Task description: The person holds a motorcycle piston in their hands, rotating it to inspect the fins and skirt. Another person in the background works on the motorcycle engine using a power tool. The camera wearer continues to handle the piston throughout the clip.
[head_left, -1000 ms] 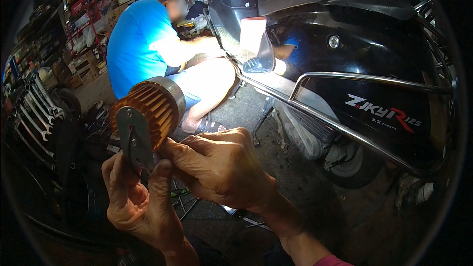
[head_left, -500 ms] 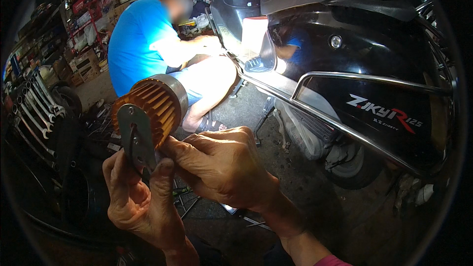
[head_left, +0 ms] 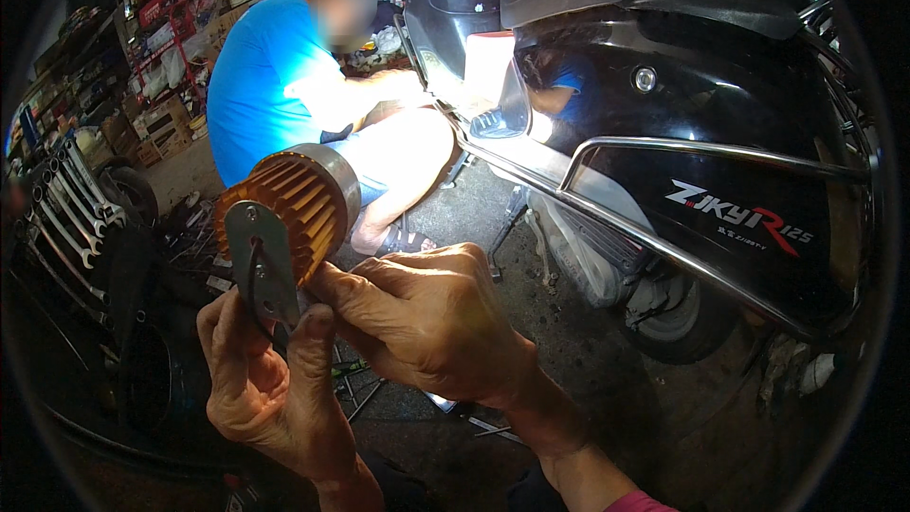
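Observation:
A work lamp (head_left: 308, 194) with an orange finned body, a silver rim and a flat metal bracket (head_left: 277, 261) is held up in front of me, its light falling ahead. My left hand (head_left: 270, 389) grips the lower end of the bracket between thumb and fingers, where a dark cable loops. From the right, my right hand (head_left: 436, 322) is closed against the lower edge of the lamp, fingers curled; its fingertips are hidden behind the bracket and left thumb. Beyond, a person in a blue shirt (head_left: 261, 85) crouches, arms reaching toward the brightly lit side of a black scooter (head_left: 701, 104).
A chrome guard rail (head_left: 682, 270) runs along the scooter's side, above its rear wheel (head_left: 682, 322). Several wrenches (head_left: 71, 194) hang at the left. Tools (head_left: 493, 431) lie scattered on the dark floor, and crowded shelves (head_left: 171, 0) stand at the back.
Both hands and the lamp stay practically where they were. The crouching person's head and arms have shifted very slightly.

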{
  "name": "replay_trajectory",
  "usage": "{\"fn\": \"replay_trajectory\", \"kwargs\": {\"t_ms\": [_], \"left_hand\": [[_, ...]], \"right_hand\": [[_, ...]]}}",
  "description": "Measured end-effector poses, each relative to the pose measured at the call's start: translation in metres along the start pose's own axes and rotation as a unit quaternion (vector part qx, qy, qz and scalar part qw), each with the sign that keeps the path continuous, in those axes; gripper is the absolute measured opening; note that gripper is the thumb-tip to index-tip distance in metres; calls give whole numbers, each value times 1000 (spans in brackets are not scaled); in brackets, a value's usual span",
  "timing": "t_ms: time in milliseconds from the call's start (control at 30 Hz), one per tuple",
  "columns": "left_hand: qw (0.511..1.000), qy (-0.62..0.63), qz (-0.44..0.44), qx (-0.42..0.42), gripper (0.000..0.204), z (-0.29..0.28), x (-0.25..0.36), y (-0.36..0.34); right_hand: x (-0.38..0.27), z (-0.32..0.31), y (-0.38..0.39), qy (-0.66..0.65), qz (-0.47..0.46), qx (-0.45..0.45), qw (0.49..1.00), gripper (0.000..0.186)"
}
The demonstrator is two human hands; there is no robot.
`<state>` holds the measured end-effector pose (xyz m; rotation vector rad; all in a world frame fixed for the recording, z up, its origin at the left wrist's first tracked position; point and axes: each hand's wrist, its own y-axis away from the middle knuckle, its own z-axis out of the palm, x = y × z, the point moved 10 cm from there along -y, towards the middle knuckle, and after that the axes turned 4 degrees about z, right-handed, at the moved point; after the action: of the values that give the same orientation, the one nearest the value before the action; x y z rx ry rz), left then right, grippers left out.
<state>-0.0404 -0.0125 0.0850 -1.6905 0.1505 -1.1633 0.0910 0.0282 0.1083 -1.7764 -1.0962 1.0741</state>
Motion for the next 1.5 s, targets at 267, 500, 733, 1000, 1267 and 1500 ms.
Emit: {"fn": "replay_trajectory", "kwargs": {"t_ms": [267,500,733,1000,1267,1500], "left_hand": [[1000,-11,-8,0,43,-2,-1,-1],[1000,-8,-25,-3,42,-1,-3,0],[1000,5,-22,2,41,-1,0,-1],[1000,9,-24,-1,39,1,1,-1],[1000,13,-15,9,41,-1,3,-1],[1000,-4,-16,0,41,-1,3,-1]], "right_hand": [[-1,3,-1,7,-2,-10,1000,19],[1,2,0,-1,9,-17,1000,20],[-1,0,-3,1,5,-19,1000,20],[-2,-1,-3,1,10,-26,1000,20],[-2,0,-2,-2,11,-27,1000,20],[-3,-2,-3,-1,1,-19,1000,21]]}}
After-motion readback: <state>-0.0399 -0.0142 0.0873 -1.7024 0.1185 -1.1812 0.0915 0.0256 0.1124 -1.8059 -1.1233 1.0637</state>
